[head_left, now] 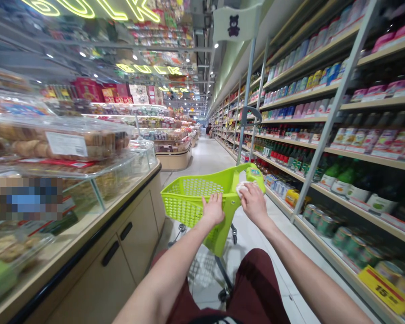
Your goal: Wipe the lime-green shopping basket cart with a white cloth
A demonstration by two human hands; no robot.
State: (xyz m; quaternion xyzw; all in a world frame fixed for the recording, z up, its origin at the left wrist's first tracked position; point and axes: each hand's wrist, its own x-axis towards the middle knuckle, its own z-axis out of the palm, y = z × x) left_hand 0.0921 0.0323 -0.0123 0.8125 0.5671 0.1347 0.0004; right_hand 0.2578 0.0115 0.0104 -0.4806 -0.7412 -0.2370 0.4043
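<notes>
dark maroon trousers (261, 288) cover both legs; a black strip of clothing (202, 320) bearing a pale marking (228, 320) shows near the lap; forearms (297, 258) and fingers (217, 198) are bare.

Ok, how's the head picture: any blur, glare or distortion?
Head view: the left packs are smeared and stretched toward the frame's edge; the cart looks clearer; the near BULK sign glows brightly; a pixelated patch sits lower left.

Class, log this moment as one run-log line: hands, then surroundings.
left hand: on rim of green cart | right hand: holding white cloth or tissue against cart | counter at left | drink shelves at right
</notes>
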